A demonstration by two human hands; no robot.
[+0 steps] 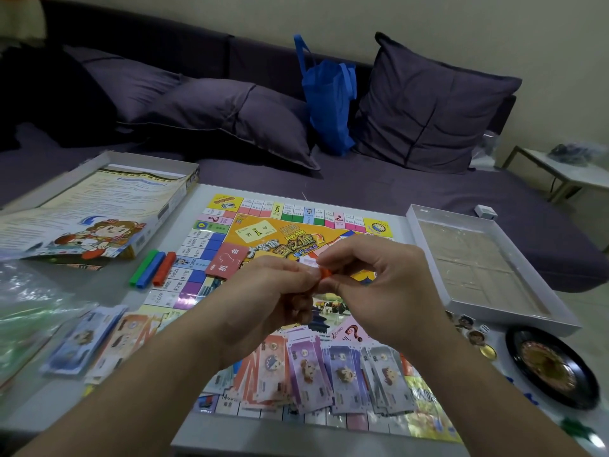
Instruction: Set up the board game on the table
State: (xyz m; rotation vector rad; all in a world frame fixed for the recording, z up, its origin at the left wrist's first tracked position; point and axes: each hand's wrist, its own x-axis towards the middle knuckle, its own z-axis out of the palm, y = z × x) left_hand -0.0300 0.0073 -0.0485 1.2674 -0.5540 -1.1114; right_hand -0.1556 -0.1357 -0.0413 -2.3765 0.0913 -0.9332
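At frame centre, the left hand [273, 291] and right hand [375, 285] meet above the game board [263, 239] on the surface, both grips pinching a small orange piece [324, 275], mostly hidden by fingertips. Paper money [342, 371] covers the board's lower edge.

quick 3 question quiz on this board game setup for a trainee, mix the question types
1. True or false: both hands pinch one small orange piece above the game board.
2. Which colour is missing from the three sticks left of the board? A green, B yellow, C blue, D red.
3. Fill in: the roulette wheel lies to the board's ____.

Key: 1 true; 2 B; 3 right
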